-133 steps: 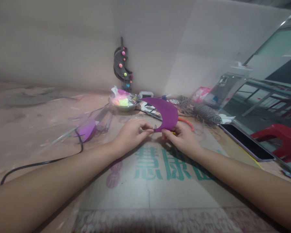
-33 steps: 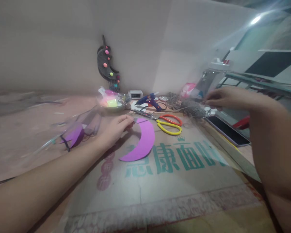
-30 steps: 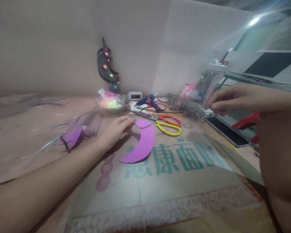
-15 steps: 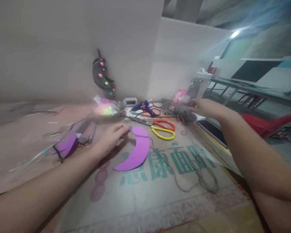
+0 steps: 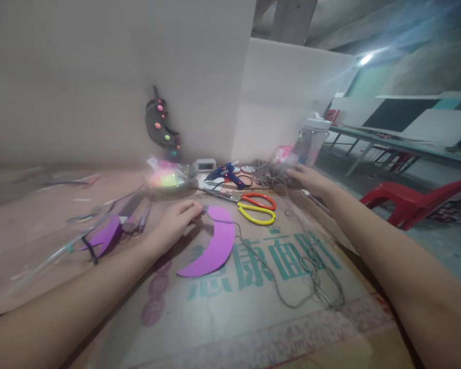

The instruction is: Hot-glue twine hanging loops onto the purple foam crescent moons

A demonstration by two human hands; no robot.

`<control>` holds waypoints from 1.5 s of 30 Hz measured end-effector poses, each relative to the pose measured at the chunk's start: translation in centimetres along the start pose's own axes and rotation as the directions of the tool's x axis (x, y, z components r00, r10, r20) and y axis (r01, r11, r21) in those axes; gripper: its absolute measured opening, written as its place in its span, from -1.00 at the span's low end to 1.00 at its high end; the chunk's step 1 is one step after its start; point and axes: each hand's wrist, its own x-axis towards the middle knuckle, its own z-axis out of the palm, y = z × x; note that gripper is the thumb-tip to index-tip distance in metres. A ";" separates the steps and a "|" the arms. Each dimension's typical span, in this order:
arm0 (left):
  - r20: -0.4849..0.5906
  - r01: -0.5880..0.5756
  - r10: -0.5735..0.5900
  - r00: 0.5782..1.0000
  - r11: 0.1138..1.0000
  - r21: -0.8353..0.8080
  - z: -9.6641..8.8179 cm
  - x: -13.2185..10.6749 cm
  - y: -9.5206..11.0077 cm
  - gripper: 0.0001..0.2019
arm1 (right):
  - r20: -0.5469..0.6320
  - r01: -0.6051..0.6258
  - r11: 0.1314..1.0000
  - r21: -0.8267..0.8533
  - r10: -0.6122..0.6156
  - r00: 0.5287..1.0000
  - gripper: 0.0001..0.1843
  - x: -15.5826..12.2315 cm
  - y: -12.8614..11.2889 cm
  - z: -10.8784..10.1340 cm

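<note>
A purple foam crescent (image 5: 214,245) lies flat on a cardboard sheet (image 5: 253,307) with green characters. My left hand (image 5: 176,220) pinches the crescent's upper tip together with the end of a grey cord (image 5: 292,277), fingers closed. The cord runs from that tip across the cardboard in loose loops and up to a grey yarn bundle (image 5: 271,174) at the back. My right hand (image 5: 309,179) reaches to that bundle, palm down, fingers resting on the yarn.
Orange and yellow scissors (image 5: 257,207) and a blue glue gun (image 5: 226,174) lie behind the crescent. A bowl of bright pompoms (image 5: 167,179), a dark decorated crescent (image 5: 159,123) against the wall, another purple piece (image 5: 105,237), a clear jar (image 5: 311,141) and a red chair (image 5: 411,202) surround the spot.
My right hand pulled cord out to the right, then went back to the yarn bundle; loose grey cord now lies looped on the cardboard. The left hand stayed pinching the crescent's tip.
</note>
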 end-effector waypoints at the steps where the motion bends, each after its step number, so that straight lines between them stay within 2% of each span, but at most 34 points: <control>1: 0.003 0.003 -0.003 1.000 1.000 -0.010 0.0 0.0 0.0 -0.69 | 0.004 -0.004 1.000 0.010 0.004 1.000 -0.45 -0.1 -0.2 0.1; 5: 0.012 0.055 -0.054 0.998 0.996 -0.073 0.1 -0.1 0.0 -0.70 | -0.044 -0.054 0.998 -0.036 0.052 0.998 -0.46 -0.4 -0.6 -0.2; 8: 0.023 0.046 -0.044 0.999 0.998 -0.049 0.0 -0.2 -0.1 -0.70 | -0.136 -0.082 0.985 -0.154 0.061 0.989 -0.46 -0.7 -1.2 -2.1; 10: 0.025 0.036 -0.035 0.999 0.999 -0.033 0.0 -0.2 -0.2 -0.70 | -0.131 -0.061 0.955 -0.290 0.024 0.991 -0.55 -1.2 -2.2 -3.7; 11: 0.024 0.040 -0.039 0.999 0.999 -0.034 0.0 -0.2 -0.1 -0.71 | -0.067 -0.015 0.934 -0.357 -0.009 0.998 -0.57 -1.5 -2.8 -4.4; 13: 0.022 0.064 -0.063 0.998 0.997 -0.044 0.1 -0.3 0.0 -0.71 | 0.178 0.135 0.896 -0.422 -0.064 0.982 -0.53 -2.3 -3.9 -5.3; 15: 0.020 0.074 -0.073 0.997 0.996 -0.051 0.1 -0.3 0.1 -0.71 | 0.409 0.243 0.877 -0.416 -0.059 0.911 -0.51 -3.1 -4.8 -5.1; 16: 0.018 0.067 -0.066 0.998 0.997 -0.047 0.1 -0.3 0.1 -0.70 | 0.479 0.263 0.876 -0.404 -0.042 0.877 -0.52 -3.4 -4.9 -4.7; 18: 0.017 0.037 -0.037 0.999 0.999 -0.021 0.1 -0.3 0.0 -0.70 | 0.539 0.253 0.889 -0.382 -0.008 0.842 -0.56 -3.8 -4.9 -3.5; 21: 0.025 0.014 -0.015 1.000 1.000 0.002 0.0 -0.2 -0.2 -0.69 | 0.595 0.243 0.928 -0.281 -0.031 0.803 -0.66 -3.4 -4.2 -2.1; 24: 0.032 0.005 -0.005 0.999 1.000 0.007 -0.1 -0.1 -0.3 -0.69 | 0.615 0.225 0.952 -0.208 -0.051 0.787 -0.77 -2.8 -4.0 -2.4; 25: 0.035 0.008 -0.008 0.999 1.000 0.011 -0.1 -0.1 -0.3 -0.69 | 0.603 0.214 0.957 -0.195 -0.055 0.796 -0.77 -2.7 -4.2 -3.0; 27: 0.036 0.019 -0.020 0.999 1.000 0.018 -0.1 -0.1 -0.2 -0.69 | 0.508 0.154 0.980 -0.127 -0.069 0.859 -0.77 -2.8 -4.6 -4.5; 29: 0.032 0.024 -0.025 0.999 0.999 0.035 0.0 -0.1 -0.1 -0.68 | 0.312 0.070 0.997 0.013 -0.070 0.947 -0.78 -3.2 -5.3 -6.1; 31: 0.026 0.013 -0.014 1.000 0.999 0.051 0.0 -0.1 -0.2 -0.69 | 0.082 0.035 0.974 0.224 -0.055 0.995 -0.80 -3.8 -5.8 -7.5; 33: 0.028 0.017 -0.018 0.999 0.999 0.034 0.0 -0.2 -0.3 -0.69 | -0.089 0.090 0.906 0.414 -0.058 0.994 -0.85 -4.3 -6.3 -8.3; 36: 0.036 0.040 -0.040 0.999 0.999 -0.005 0.0 -0.2 -0.4 -0.68 | -0.238 0.234 0.770 0.593 -0.109 0.965 -0.88 -5.0 -6.9 -8.9; 38: 0.032 0.023 -0.024 0.999 0.999 0.029 -0.1 -0.2 -0.4 -0.67 | -0.284 0.313 0.696 0.646 -0.162 0.945 -0.88 -5.3 -7.4 -9.1; 43: 0.023 -0.016 0.014 1.000 0.996 0.087 -0.2 -0.3 -0.1 -0.68 | -0.336 0.386 0.651 0.654 -0.207 0.919 -0.89 -6.1 -8.4 -9.3; 45: 0.032 -0.013 0.011 0.999 0.997 0.072 -0.2 -0.4 0.1 -0.67 | -0.389 0.439 0.604 0.665 -0.222 0.894 -0.89 -6.4 -8.7 -9.4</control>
